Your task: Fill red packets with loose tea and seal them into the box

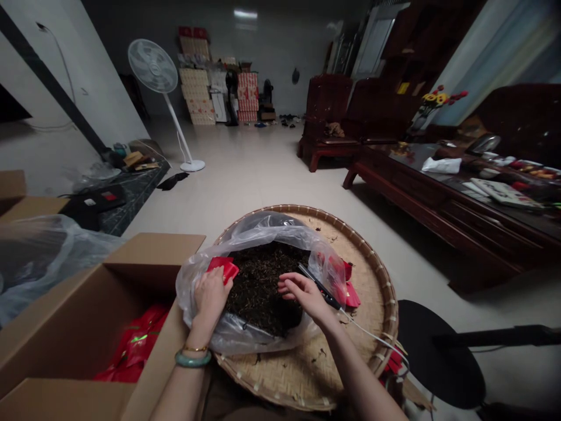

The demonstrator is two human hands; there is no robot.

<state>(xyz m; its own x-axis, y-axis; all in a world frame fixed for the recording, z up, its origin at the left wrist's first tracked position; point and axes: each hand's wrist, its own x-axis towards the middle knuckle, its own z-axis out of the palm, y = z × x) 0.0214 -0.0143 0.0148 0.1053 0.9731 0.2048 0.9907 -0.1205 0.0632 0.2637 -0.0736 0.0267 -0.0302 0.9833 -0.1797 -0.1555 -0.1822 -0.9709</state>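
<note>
No text, label, brand or number can be read anywhere in the head view. The stacked cartons (pixel 198 93) against the far wall carry a printed pattern, and the red-and-white boxes (pixel 248 95) beside them show markings, but all of it is too small and blurred to make out. The red packets (pixel 135 348) in the cardboard box (pixel 65 327) bear a faint bright mark that cannot be deciphered. The red packet (pixel 224 268) at the left hand (pixel 211 295) shows a plain face. The papers (pixel 504 193) on the dark wooden tabletop (pixel 438 216) carry print too blurred to read.
</note>
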